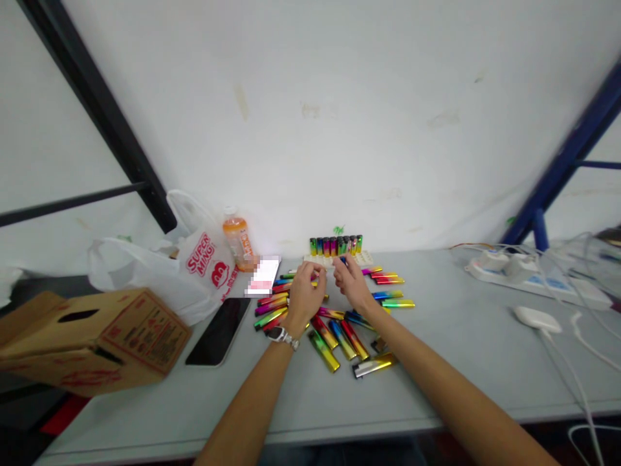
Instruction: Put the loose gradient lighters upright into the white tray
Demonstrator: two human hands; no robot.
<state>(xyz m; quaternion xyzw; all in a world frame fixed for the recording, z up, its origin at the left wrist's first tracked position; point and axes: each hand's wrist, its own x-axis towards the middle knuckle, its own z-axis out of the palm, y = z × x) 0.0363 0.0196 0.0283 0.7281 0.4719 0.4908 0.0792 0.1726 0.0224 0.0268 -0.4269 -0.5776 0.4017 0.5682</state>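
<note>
Upright lighters (332, 246) in tray (363, 258); loose lighters (324, 350) left on bench (301, 401). Right hand (352, 283): fingers clamped, likely on blue lighter (343, 259); left hand (305, 292): grip unclear.

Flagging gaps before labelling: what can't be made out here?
All in the head view:
Left hand: own fingers hide whether it holds anything.
Right hand: fingers cover most of the dark blue object.
White tray: partly behind the hands.
Flat item by the bottle: pixelation masks its surface.
Plastic bag: sides hide the contents.
Cardboard box: cut by the left edge.
</note>
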